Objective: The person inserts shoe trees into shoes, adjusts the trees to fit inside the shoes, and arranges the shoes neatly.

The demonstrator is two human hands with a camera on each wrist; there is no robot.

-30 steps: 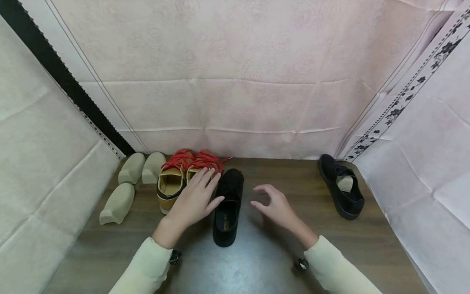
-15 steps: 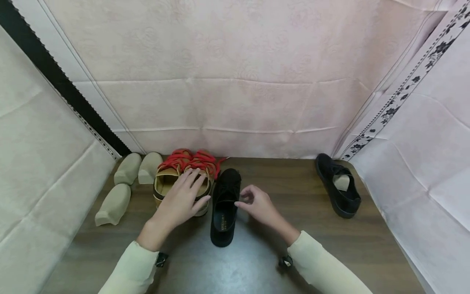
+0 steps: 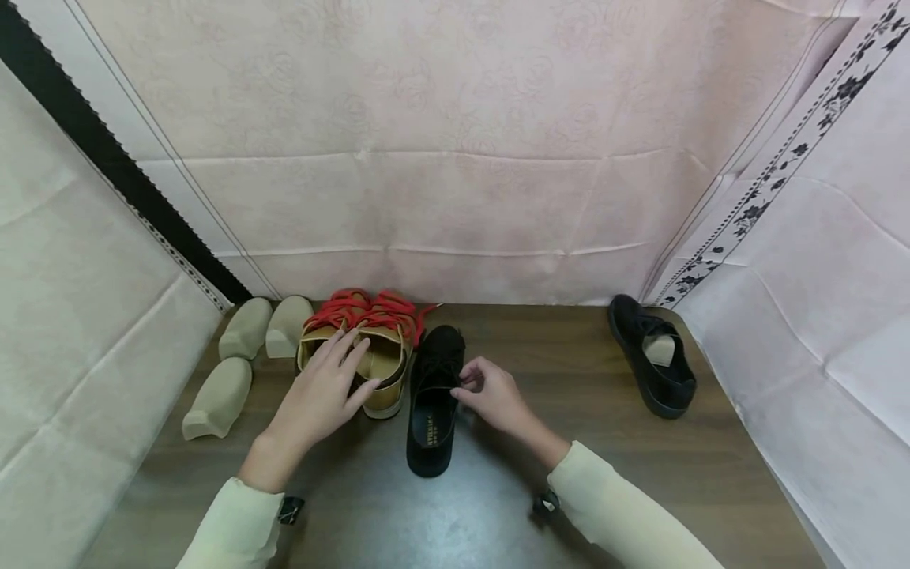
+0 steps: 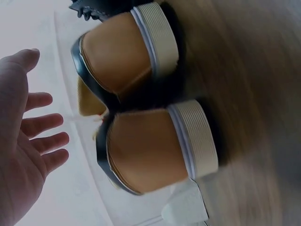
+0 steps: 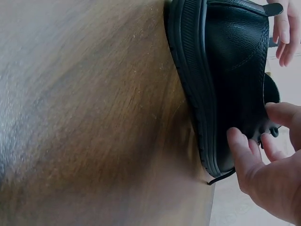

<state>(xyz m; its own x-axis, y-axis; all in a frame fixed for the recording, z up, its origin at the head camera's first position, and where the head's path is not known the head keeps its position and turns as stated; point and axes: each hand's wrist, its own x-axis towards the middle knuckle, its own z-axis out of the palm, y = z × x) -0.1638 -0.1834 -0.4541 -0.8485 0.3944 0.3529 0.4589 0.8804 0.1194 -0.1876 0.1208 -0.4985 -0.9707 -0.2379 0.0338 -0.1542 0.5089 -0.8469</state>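
Note:
A black lace-up shoe [image 3: 439, 359] stands upright near the middle of the wooden surface, toe toward the back. My right hand [image 3: 498, 395] is at its right side; in the right wrist view the fingertips rest on the black leather [image 5: 235, 56] and the thumb lies by the opening. To the left of it stand two tan shoes with red laces [image 3: 391, 308]. My left hand [image 3: 320, 395] hovers over them, fingers spread and holding nothing. Their tan heels [image 4: 146, 153] and ribbed pale soles show in the left wrist view, apart from that hand.
Several cream toe-shaped inserts [image 3: 220, 395] lie at the left. A second black shoe [image 3: 661, 387] stands at the far right with a pale insert [image 3: 659, 350] inside. Pale cloth [image 3: 455, 197] hangs behind and along both sides of the wooden surface [image 3: 554, 340].
My right hand has moved left and reached the black shoe's side. My left hand has drawn left, away from that shoe, across the tan shoes. The shoes stay put.

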